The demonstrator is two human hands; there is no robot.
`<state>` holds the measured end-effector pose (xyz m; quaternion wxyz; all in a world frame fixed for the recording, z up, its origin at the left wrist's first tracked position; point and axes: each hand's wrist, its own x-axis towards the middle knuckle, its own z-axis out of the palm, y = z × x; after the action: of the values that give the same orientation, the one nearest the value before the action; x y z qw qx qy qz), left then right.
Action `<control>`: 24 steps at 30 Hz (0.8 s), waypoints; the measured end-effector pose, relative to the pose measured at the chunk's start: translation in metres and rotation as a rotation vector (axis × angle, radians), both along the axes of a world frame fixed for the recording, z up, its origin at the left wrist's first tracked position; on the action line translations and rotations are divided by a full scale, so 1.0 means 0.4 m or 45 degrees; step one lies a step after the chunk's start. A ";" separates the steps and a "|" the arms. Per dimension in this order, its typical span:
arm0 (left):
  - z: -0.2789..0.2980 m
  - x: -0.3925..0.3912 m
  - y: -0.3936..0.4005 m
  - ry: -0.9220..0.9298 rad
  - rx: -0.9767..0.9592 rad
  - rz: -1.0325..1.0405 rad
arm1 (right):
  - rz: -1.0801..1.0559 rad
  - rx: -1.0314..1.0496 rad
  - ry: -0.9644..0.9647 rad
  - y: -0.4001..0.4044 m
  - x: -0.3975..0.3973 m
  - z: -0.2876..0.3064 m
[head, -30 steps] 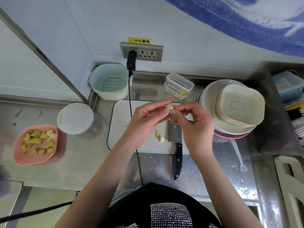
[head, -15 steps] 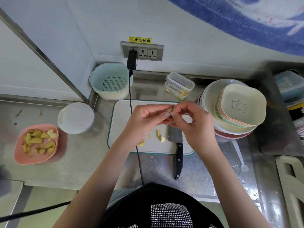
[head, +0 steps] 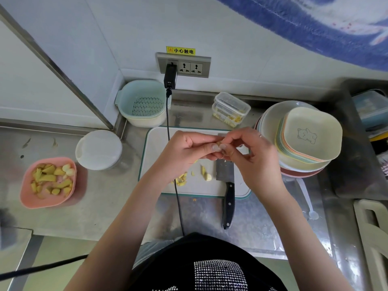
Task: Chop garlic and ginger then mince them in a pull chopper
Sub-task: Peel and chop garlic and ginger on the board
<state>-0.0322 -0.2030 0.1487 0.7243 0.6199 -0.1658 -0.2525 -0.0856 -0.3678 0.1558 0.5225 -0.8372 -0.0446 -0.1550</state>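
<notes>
Both my hands are raised over the board [head: 159, 143], fingertips meeting. My left hand [head: 184, 152] and right hand [head: 252, 156] pinch one small pale clove [head: 219, 143] between thumbs and forefingers; the other fingers are curled loosely. The clove is mostly hidden by my fingertips.

Below, on the board: a few cut pieces [head: 204, 173] and yellowish scraps [head: 181, 179]. The knife [head: 227, 190] lies flat, blade on the board, black handle overhanging onto the bench [head: 105, 206].

Far left on the bench, a pink bowl [head: 27, 190] holds chopped ginger and garlic. Just beside it, nearer the board, a container with a white lid [head: 98, 149]. Behind the board, a strainer basket [head: 142, 103] and a clear box [head: 231, 107]. To the right, stacked dishes [head: 310, 135].
</notes>
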 end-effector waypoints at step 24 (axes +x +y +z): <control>0.026 0.001 0.008 0.052 0.112 -0.114 | 0.138 -0.073 0.001 -0.019 -0.006 0.016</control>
<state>-0.0318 -0.1999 0.1590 0.6875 0.6378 -0.1675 -0.3043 -0.0878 -0.3755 0.1622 0.5059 -0.8483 -0.0939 -0.1248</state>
